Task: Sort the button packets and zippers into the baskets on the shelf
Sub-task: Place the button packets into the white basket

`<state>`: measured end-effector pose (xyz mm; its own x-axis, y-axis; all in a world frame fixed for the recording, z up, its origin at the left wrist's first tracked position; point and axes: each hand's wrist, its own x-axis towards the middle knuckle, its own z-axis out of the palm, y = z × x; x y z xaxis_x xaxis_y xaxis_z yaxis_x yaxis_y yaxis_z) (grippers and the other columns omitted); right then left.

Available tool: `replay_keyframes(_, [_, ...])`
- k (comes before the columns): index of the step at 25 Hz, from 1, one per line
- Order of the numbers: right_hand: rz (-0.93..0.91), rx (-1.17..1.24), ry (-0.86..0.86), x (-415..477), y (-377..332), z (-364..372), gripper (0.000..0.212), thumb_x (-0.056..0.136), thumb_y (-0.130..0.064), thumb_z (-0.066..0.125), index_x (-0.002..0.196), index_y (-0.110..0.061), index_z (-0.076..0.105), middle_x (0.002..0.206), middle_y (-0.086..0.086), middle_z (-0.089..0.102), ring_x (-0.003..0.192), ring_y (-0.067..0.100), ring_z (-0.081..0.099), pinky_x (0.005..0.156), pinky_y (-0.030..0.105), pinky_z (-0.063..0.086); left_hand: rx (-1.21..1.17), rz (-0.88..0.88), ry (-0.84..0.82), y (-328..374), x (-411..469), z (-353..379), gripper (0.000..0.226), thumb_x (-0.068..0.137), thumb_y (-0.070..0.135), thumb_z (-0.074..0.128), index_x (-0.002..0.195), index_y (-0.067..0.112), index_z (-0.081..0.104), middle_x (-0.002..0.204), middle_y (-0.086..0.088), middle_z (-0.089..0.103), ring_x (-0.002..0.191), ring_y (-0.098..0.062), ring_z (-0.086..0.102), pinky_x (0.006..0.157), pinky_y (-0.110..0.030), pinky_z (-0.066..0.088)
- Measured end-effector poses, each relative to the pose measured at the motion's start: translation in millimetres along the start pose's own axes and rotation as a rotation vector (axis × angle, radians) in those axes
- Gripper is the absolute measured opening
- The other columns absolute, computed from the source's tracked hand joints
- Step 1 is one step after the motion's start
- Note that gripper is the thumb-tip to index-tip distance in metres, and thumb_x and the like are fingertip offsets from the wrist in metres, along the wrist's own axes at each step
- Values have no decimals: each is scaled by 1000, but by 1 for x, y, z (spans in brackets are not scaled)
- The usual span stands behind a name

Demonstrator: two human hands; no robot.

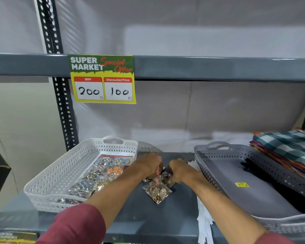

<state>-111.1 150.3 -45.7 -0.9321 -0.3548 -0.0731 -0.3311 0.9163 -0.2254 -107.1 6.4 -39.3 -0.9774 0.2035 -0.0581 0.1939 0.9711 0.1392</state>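
A white basket (63, 166) on the left of the shelf holds several clear button packets (102, 175). A grey basket (218, 173) on the right has dark zippers (253, 166) at its far side. Between the baskets lie loose button packets; one with gold buttons (158, 191) lies flat on the shelf. My left hand (148, 164) and my right hand (179, 169) meet over the small pile behind it, fingers pinched on a packet (165, 178) there. What each hand grips is partly hidden.
Folded checked cloth (289, 148) is stacked at the far right beside the grey basket. White zippers or strips (203, 224) hang over the shelf's front edge. A yellow price sign (102, 79) hangs from the upper shelf rail. A black upright post (64, 111) stands at the left.
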Motion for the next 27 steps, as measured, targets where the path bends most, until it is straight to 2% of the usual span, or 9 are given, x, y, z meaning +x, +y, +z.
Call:
replay_keyframes(5, [-28, 50, 68, 6, -12, 4, 29, 84, -10, 69, 111, -5, 63, 119, 13, 60, 101, 27, 66, 70, 26, 46, 111, -32, -43, -4, -4, -7, 47, 67, 20, 87, 109, 9, 72, 108, -6, 76, 103, -23, 71, 92, -37, 54])
replay_keyframes(8, [-49, 69, 60, 13, -22, 9, 27, 82, -11, 70, 107, -2, 63, 118, 15, 61, 102, 30, 65, 72, 26, 47, 248, -54, -2, -8, -9, -10, 40, 71, 22, 84, 108, 9, 72, 109, -8, 73, 100, -25, 70, 83, -35, 54])
replay_keyframes(11, [-80, 90, 84, 17, -30, 16, 26, 79, -13, 74, 102, -3, 67, 111, 14, 67, 96, 29, 69, 74, 27, 54, 314, -45, 40, -10, -15, -8, 29, 80, 18, 76, 107, 7, 71, 109, -11, 72, 98, -27, 71, 80, -36, 54])
replay_keyframes(14, [-68, 80, 76, 16, -31, 19, 22, 80, -11, 71, 99, -2, 67, 106, 13, 68, 82, 24, 66, 69, 28, 52, 360, -10, 51, -6, -20, -6, 28, 79, 14, 76, 104, 5, 70, 107, -14, 71, 98, -30, 70, 87, -40, 56])
replay_keyframes(16, [-77, 100, 114, 13, -28, 16, 19, 81, -15, 69, 95, -3, 67, 101, 13, 68, 82, 25, 67, 68, 31, 54, 328, 16, 100, -7, -23, -11, 22, 84, 14, 71, 104, 6, 70, 110, -14, 71, 102, -30, 68, 92, -41, 54])
replay_keyframes(18, [-97, 191, 235, 11, -24, 10, 15, 84, -19, 66, 88, -5, 69, 90, 9, 71, 79, 24, 68, 71, 36, 58, 209, 23, 198, -14, -22, -24, 28, 83, 11, 72, 111, 12, 70, 117, -11, 69, 109, -28, 65, 98, -39, 49])
replay_keyframes(21, [-130, 278, 345, 15, -24, -3, 16, 87, -11, 58, 86, -6, 73, 86, 8, 74, 80, 24, 71, 75, 38, 59, 120, 17, 278, -31, -6, -39, 30, 82, 5, 67, 108, 20, 71, 118, -8, 68, 109, -27, 63, 94, -35, 45])
replay_keyframes(24, [-82, 285, 324, 21, -26, -10, 20, 85, -11, 63, 66, -8, 68, 67, 4, 69, 63, 17, 67, 68, 34, 61, 132, 9, 124, -41, 23, -35, 32, 87, 8, 59, 110, 26, 72, 122, -5, 69, 113, -28, 62, 96, -36, 48])
replay_keyframes(27, [-6, 246, 170, 16, -30, -8, 41, 86, -12, 68, 52, -16, 45, 53, -4, 47, 45, 6, 44, 45, 18, 42, 137, 5, -74, -47, 38, -22, 35, 92, 15, 62, 122, 32, 66, 132, 2, 66, 114, -25, 62, 101, -39, 49])
